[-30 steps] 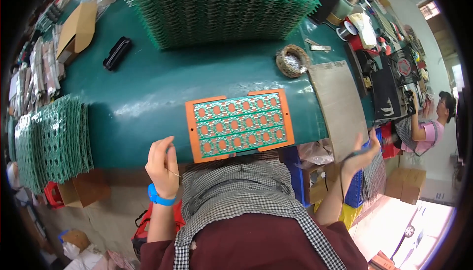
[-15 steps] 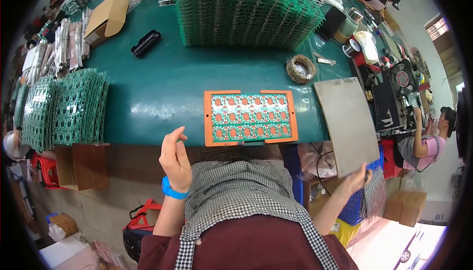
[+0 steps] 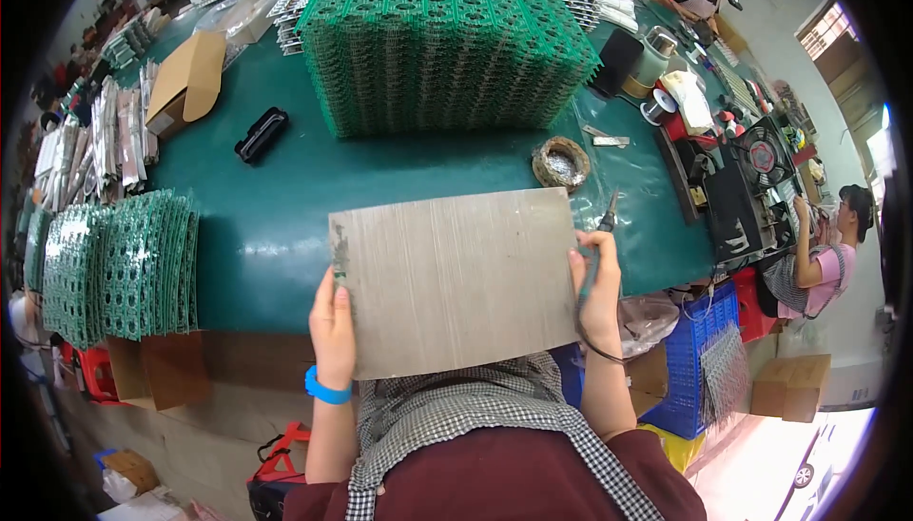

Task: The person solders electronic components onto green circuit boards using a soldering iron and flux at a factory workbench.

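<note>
At the green table's front edge: grey plate, pinched at opposite sides by left hand and right hand, the latter also gripping a pen-like tool; step, apparently positioning; moving calls for level support.

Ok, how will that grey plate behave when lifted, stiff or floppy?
Probably stiff: the plate shows no folds or drooping corners. Likely unwieldy one-handed, since it spans left hand to right hand. Unlikely to roll, being flat and rectangular.
</note>
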The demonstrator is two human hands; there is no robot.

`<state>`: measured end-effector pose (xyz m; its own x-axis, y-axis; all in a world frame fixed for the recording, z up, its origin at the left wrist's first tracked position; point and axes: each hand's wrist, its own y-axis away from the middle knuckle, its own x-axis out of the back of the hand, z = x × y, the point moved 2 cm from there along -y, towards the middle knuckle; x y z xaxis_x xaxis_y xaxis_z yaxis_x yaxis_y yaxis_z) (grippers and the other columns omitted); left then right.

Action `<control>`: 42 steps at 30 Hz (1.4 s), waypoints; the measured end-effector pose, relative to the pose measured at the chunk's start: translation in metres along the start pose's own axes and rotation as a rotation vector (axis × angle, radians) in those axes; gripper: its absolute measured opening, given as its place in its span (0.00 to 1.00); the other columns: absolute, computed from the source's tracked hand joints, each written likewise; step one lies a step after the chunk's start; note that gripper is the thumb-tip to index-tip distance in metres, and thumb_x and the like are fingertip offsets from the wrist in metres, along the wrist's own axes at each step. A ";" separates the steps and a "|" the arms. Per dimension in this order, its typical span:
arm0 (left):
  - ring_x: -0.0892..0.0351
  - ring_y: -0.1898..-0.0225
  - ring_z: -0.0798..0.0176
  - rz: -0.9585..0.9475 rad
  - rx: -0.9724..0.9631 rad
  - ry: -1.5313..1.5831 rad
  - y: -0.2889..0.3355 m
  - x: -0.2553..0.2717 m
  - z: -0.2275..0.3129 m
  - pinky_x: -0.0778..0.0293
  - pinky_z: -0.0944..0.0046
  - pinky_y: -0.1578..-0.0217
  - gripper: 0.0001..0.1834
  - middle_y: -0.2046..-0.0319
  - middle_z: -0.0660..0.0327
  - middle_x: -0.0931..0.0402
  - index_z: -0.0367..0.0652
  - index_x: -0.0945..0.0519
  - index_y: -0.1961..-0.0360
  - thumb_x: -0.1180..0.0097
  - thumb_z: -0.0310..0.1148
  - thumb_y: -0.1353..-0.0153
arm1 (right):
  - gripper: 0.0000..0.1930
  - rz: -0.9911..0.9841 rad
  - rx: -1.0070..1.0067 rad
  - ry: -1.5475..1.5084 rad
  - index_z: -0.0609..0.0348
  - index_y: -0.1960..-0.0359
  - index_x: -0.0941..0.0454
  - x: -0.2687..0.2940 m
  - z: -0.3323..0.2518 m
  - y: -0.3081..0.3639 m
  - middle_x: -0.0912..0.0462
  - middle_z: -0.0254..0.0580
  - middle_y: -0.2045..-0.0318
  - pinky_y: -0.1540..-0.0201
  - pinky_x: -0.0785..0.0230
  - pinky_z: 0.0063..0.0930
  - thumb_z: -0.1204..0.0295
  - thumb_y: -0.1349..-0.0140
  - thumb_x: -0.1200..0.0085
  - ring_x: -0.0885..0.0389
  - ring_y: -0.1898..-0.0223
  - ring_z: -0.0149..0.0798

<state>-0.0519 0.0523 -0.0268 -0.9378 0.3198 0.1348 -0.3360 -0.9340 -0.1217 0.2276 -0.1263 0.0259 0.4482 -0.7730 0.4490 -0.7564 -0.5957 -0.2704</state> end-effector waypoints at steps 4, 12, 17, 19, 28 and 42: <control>0.19 0.68 0.46 -0.155 0.092 -0.783 -0.005 -0.023 0.030 0.26 0.52 0.66 0.22 0.70 0.43 0.21 0.33 0.36 0.40 0.60 0.34 0.31 | 0.09 -0.091 0.129 0.344 0.59 0.58 0.33 0.000 0.019 -0.008 0.25 0.61 0.49 0.55 0.29 0.39 0.82 0.39 0.55 0.22 0.55 0.61; 0.24 0.75 0.38 -0.192 0.001 -0.889 -0.011 -0.021 0.026 0.31 0.44 0.73 0.22 0.79 0.43 0.24 0.36 0.36 0.39 0.60 0.34 0.32 | 0.05 -0.131 0.080 0.349 0.55 0.60 0.32 -0.002 0.019 -0.013 0.22 0.54 0.56 0.64 0.29 0.45 0.76 0.37 0.54 0.22 0.60 0.59; 0.24 0.72 0.37 -0.173 0.058 -0.912 -0.008 -0.023 0.024 0.32 0.44 0.71 0.22 0.74 0.42 0.23 0.36 0.37 0.39 0.63 0.35 0.31 | 0.06 -0.132 0.051 0.313 0.54 0.61 0.32 -0.004 0.022 -0.010 0.22 0.53 0.57 0.64 0.30 0.46 0.72 0.38 0.50 0.22 0.62 0.59; 0.24 0.71 0.37 -0.176 0.037 -0.886 -0.007 -0.020 0.030 0.32 0.44 0.71 0.22 0.74 0.42 0.23 0.36 0.37 0.39 0.63 0.35 0.31 | 0.06 -0.100 0.063 0.278 0.54 0.61 0.32 0.002 0.018 -0.009 0.22 0.53 0.57 0.64 0.30 0.45 0.72 0.38 0.50 0.22 0.62 0.59; 0.23 0.75 0.54 -0.224 -0.255 -0.476 -0.004 -0.034 0.058 0.30 0.58 0.72 0.19 0.74 0.50 0.22 0.35 0.31 0.43 0.59 0.32 0.31 | 0.15 0.137 -0.171 -0.413 0.56 0.57 0.34 0.061 0.036 0.029 0.27 0.50 0.44 0.40 0.42 0.32 0.83 0.44 0.48 0.33 0.40 0.40; 0.49 0.82 0.78 -0.349 0.493 0.412 0.000 0.021 0.041 0.52 0.77 0.84 0.06 0.80 0.69 0.38 0.41 0.29 0.66 0.57 0.30 0.32 | 0.19 1.089 -0.318 -0.238 0.61 0.49 0.37 0.200 0.140 0.121 0.28 0.48 0.46 0.40 0.43 0.30 0.78 0.43 0.49 0.31 0.45 0.39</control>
<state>-0.0683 0.0522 0.0161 -0.7723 0.5558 -0.3076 -0.6344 -0.6986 0.3307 0.2925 -0.3837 -0.0356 -0.4615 -0.8843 -0.0709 -0.8673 0.4665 -0.1738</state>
